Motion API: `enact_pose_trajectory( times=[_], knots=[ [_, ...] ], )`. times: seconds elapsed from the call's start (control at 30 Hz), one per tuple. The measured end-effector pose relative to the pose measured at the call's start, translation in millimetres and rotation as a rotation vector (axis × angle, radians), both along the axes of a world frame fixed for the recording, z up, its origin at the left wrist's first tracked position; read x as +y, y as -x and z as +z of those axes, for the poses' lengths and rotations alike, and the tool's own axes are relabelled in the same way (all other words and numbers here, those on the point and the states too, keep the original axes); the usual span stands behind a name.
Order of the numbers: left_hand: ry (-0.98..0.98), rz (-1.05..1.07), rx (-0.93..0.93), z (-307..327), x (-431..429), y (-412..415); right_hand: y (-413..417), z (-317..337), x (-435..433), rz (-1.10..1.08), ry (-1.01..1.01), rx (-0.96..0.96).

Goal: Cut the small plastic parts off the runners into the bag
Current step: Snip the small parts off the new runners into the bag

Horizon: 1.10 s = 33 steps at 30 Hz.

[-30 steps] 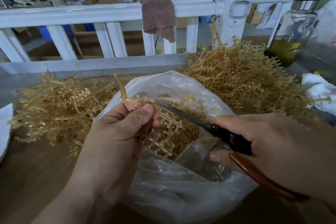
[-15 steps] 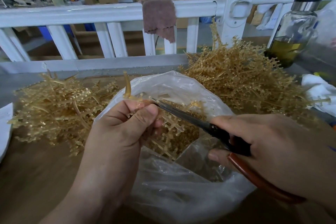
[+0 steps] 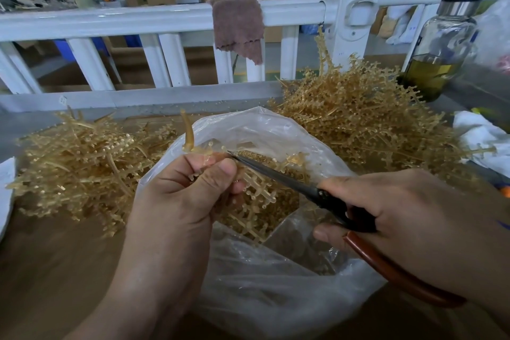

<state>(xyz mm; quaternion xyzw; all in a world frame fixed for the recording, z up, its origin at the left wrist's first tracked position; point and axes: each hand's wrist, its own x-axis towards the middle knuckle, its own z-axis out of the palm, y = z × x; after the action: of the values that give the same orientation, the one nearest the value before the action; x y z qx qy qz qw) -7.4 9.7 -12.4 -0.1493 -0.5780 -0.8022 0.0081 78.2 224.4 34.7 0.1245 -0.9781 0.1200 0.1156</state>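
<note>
1. The runner [image 3: 259,190] is up over the mouth of the bag [image 3: 262,298]. The left hand [image 3: 179,201] pinches its top with thumb and curled fingers, stalk poking up and a lattice of parts hanging down.
2. The right hand [image 3: 400,215] has its fingers curled round the handles of the scissors [image 3: 276,174]. The tips are at the runner, just beside the left thumb, with the blades near closed. I'd call this mid-snip.
3. The next move calls for opening the blades, shifting to the next branch and keeping the cut above the bag. Mind that thumb!
4. The clear bag sits mid-bench at the near edge, with a heap of small amber pieces [image 3: 289,201] inside.
5. One tangled pile [image 3: 77,168] of runners lies on the bench's left side and a second pile [image 3: 372,124] toward the far right.
6. At the far right corner stands a bottle [image 3: 441,44], with yellowish liquid low in it.
</note>
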Motion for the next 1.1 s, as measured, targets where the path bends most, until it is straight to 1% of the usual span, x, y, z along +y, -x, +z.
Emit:
enact_pose_trajectory(
  times=[0.67, 1.1],
  knots=[
    [0.063, 0.044, 0.022, -0.3, 1.4, -0.9, 0.1, -0.9, 4.9, 0.061, 0.064, -0.019],
    [0.012, 0.004, 0.019, 2.1, 1.8, -0.4, 2.4, -3.4, 4.4, 0.036, 0.078, -0.049]
  ],
)
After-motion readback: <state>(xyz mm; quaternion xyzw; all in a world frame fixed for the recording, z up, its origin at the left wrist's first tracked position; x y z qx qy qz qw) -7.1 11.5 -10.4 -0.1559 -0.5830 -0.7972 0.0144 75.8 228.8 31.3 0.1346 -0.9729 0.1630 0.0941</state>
